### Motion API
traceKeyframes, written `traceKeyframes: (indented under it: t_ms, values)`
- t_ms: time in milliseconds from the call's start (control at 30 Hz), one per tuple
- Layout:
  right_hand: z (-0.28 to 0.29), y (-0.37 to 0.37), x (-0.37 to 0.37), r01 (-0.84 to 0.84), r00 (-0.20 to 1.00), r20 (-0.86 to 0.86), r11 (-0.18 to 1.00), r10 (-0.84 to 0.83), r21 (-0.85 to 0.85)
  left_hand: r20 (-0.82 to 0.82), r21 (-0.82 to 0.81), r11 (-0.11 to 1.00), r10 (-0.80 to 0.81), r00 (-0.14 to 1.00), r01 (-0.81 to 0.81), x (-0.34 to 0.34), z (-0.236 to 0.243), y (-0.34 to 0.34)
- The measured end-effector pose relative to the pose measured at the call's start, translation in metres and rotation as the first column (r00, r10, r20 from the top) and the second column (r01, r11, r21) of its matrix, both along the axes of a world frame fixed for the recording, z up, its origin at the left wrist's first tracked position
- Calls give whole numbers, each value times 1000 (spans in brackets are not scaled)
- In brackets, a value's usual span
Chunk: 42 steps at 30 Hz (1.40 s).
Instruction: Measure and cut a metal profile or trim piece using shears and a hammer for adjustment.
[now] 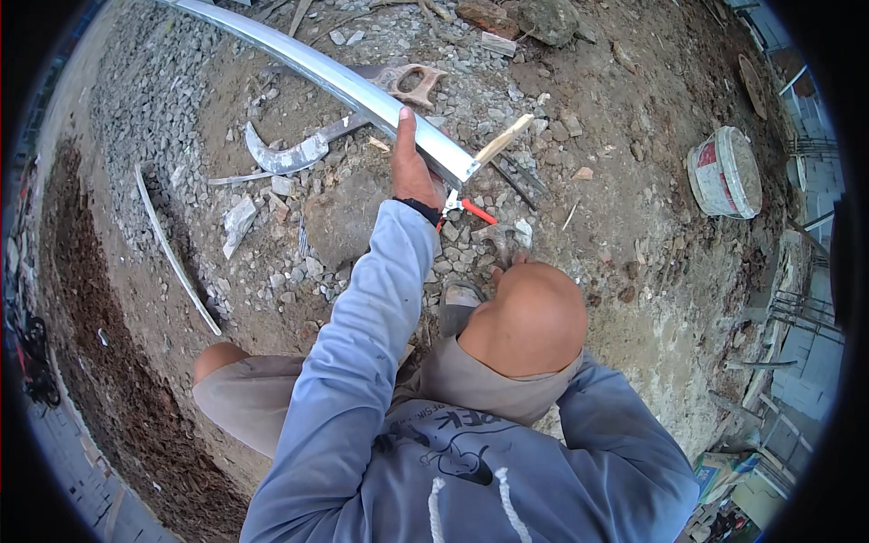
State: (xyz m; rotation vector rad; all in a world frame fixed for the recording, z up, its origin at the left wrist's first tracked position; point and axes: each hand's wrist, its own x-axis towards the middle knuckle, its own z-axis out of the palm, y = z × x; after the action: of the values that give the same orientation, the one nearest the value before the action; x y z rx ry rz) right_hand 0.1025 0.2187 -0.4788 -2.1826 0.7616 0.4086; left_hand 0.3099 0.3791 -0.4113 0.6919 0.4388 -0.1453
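A long silvery metal channel (312,77) runs from the far left to a cut end near the middle. My left hand (415,172) is closed around it close to that end, thumb along its top. Mostly hidden behind my raised knee, my right hand (518,261) shows only some fingertips, curled just below a hammer's head (501,237). Red-handled snips (478,213) lie on the gravel between the hands. A pale wooden stick (507,136) juts out beside the channel's end.
Beyond the channel lie a handsaw (412,85) with a wooden handle and a curved sickle blade (288,156). A thin bent strip (172,249) rests on the left. A whitish bucket (726,174) stands at right; rocks (548,20) lie at the far side.
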Motion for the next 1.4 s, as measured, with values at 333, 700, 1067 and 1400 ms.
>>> traceKeyframes:
  t_ms: [333,700,1067,1400]
  values:
    - [18,-33,-1,14,944,278,866,-176,499,-90,-7,1000,7,996,-8,-2,12,-20]
    - [156,-33,79,-344,829,485,938,277,51,-55,98,993,71,996,-65,6,4,-24]
    - [170,-27,68,-255,769,639,923,13,289,-73,148,985,97,993,-86,8,14,-25]
    - [159,-25,94,-258,774,600,966,205,3,-140,142,990,41,989,-21,6,24,-34]
